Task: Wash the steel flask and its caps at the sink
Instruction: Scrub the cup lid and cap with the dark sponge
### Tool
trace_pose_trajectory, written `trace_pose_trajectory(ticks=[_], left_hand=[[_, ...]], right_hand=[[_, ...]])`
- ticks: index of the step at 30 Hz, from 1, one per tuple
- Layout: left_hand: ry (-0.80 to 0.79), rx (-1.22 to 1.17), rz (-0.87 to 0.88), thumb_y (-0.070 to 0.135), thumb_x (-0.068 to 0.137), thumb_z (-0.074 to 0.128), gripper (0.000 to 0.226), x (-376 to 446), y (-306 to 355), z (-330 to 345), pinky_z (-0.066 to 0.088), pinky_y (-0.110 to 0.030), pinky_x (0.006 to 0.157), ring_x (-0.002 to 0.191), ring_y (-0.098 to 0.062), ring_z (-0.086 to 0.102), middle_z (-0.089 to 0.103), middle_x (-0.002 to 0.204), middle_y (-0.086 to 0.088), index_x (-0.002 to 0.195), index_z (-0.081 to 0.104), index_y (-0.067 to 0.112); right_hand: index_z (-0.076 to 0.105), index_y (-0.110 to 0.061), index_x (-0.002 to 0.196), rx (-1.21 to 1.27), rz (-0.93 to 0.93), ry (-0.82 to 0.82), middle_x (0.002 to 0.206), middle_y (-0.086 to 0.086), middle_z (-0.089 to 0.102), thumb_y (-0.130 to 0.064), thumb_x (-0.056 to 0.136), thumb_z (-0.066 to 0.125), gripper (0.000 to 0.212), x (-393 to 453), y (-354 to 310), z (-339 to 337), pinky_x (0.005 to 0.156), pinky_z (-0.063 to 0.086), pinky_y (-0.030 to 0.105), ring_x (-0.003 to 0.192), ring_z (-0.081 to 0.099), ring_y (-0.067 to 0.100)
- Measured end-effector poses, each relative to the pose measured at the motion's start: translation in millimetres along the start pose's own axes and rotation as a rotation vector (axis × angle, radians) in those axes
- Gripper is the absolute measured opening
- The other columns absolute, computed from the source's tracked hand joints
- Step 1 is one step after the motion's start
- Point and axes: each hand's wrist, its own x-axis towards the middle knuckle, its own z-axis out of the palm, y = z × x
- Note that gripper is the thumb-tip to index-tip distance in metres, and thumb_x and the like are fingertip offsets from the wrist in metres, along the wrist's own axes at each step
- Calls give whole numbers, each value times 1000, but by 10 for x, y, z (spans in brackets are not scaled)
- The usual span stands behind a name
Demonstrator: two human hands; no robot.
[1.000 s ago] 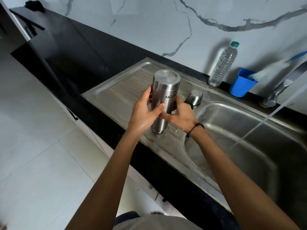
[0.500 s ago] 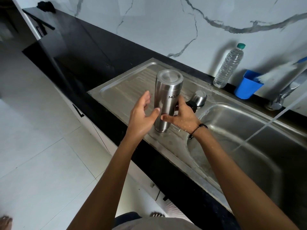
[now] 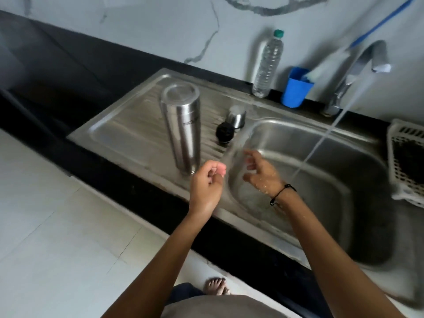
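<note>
The steel flask [image 3: 182, 128] stands mouth-down on the sink's [image 3: 128, 131] ribbed drainboard, likely so it drains, with the black inner cap [image 3: 225, 132] and steel outer cap [image 3: 237, 115] just beyond it, nearer the basin. Both hands hold nothing: the left hand [image 3: 206, 187] hangs loosely curled just in front of the flask's base, not touching it. The right hand [image 3: 263, 173], wet, fingers spread, hovers over the basin's near corner, short of the running stream [image 3: 321, 138].

Your head view is dim and bluish, soft all over from motion blur. The brush handle [image 3: 380, 21] at 1 o'clock is smeared worst, the flask [image 3: 182, 129] lettering unreadable. Weak sheen on the sink [image 3: 128, 131] drainboard, no hard glare. Counter [image 3: 57, 72] at 10 o'clock goes near black. Wide-angle bending at the edges, around 3 and 9 o'clock.
</note>
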Motion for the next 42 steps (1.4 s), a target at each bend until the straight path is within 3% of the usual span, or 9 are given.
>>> trace_pose_trajectory(ticks=[6, 12, 16, 21, 24, 31, 34, 38, 42], left_hand=[[-214, 12, 12, -7, 81, 52, 39, 203, 16, 658, 49, -26, 74, 73, -12, 61, 63, 73, 11, 73, 58, 31], [-470, 73, 29, -1, 88, 54, 21, 587, 304, 1311, 40, -7, 65, 72, -6, 57, 63, 77, 5, 83, 63, 18], [-572, 55, 53, 0, 90, 51, 17, 859, 523, 1659, 45, -19, 76, 82, -12, 59, 64, 86, 1, 94, 65, 9], [-589, -29, 69, 3, 91, 52, 15, 1103, 660, 1914, 47, -21, 78, 83, -13, 59, 65, 88, -2, 90, 63, 13], [-577, -42, 46, 2, 91, 52, 17, 1193, 645, 1991, 48, -24, 81, 84, -14, 60, 64, 85, 1, 87, 63, 14], [-487, -23, -11, -1, 89, 52, 23, 1392, 520, 2152, 48, -22, 81, 83, -11, 60, 64, 81, 5, 81, 61, 17], [-478, -30, -40, -3, 88, 52, 23, 1402, 468, 2270, 48, -23, 80, 80, -10, 59, 64, 80, 4, 80, 61, 16], [-487, -33, -80, -5, 88, 51, 27, 1357, 410, 2394, 50, -26, 82, 79, -9, 59, 63, 80, 5, 78, 60, 19], [-494, -10, -100, -8, 87, 50, 28, 1322, 364, 2448, 50, -30, 85, 79, -11, 60, 63, 79, 3, 79, 61, 17]], right_hand=[[37, -16, 138, 62, 239, 287, 100, -1, 55, -3, 85, 62, 60, -264, 461, -576, 88, 50, 38, 92, 56, 19], [49, -12, 128, 95, 349, 684, 91, 9, 66, -6, 87, 57, 42, -82, 492, -1233, 82, 52, 35, 82, 60, 21], [59, -11, 110, 42, 372, 818, 90, 15, 64, -5, 87, 50, 26, 184, 611, -1702, 79, 49, 36, 79, 56, 24], [65, -4, 95, 12, 375, 798, 95, 18, 66, -20, 93, 47, 23, 533, 668, -2088, 86, 51, 45, 88, 61, 33], [65, -1, 90, -134, 414, 733, 93, 18, 66, -27, 93, 49, 30, 804, 607, -2242, 77, 50, 34, 91, 61, 32], [50, -12, 68, -410, 379, 463, 68, 1, 48, -46, 87, 59, 40, 1393, 635, -2412, 66, 36, 28, 63, 45, 13], [62, -6, 84, -450, 379, 479, 83, 7, 57, -44, 87, 58, 38, 1486, 730, -2504, 66, 35, 26, 82, 57, 23], [54, -6, 68, -463, 357, 524, 75, 11, 53, -29, 89, 53, 30, 1530, 811, -2452, 62, 31, 25, 81, 57, 30], [64, 1, 89, -357, 385, 619, 97, 23, 64, -25, 88, 54, 28, 1539, 858, -2450, 64, 32, 27, 95, 59, 36]])
